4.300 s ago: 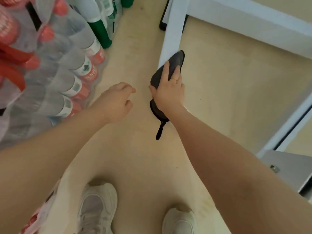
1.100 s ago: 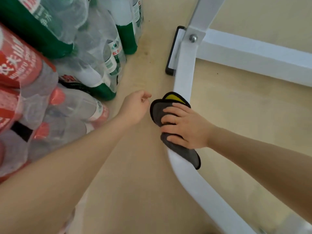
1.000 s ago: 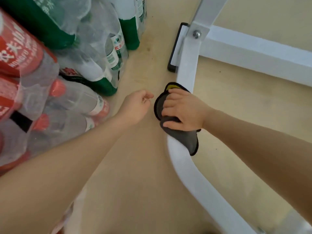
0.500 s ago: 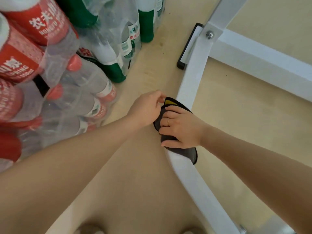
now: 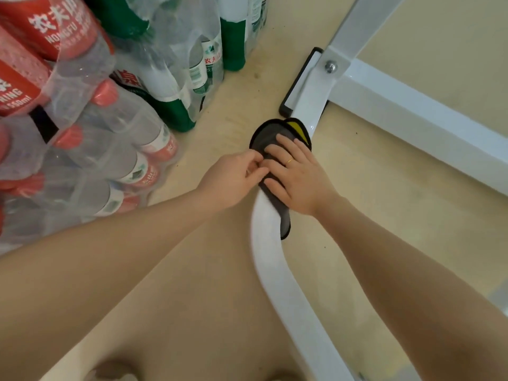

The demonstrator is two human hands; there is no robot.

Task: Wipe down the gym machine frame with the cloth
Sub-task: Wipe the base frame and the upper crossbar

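The right hand [image 5: 298, 178] lies flat, fingers straight, pressing the grey cloth [image 5: 270, 138] onto the white frame bar [image 5: 277, 273] so it rubs the tube. The left hand [image 5: 233, 178] pinches the cloth's near-left edge, seemingly to keep it from slipping.

Your right hand [image 5: 298, 176] lies on the grey cloth [image 5: 270, 138], fingers spread, pressing it onto the white frame bar [image 5: 277, 270]. The cloth drapes over that bar, one yellow corner showing on the side towards the bolt [image 5: 330, 66]. Your left hand [image 5: 233, 178] meets the cloth's edge on the side away from the crossbar [image 5: 417, 116], fingertips curled against it; whether they pinch it is unclear. Shrink-wrapped water bottles [image 5: 110, 138] are stacked further from the bar on that side.
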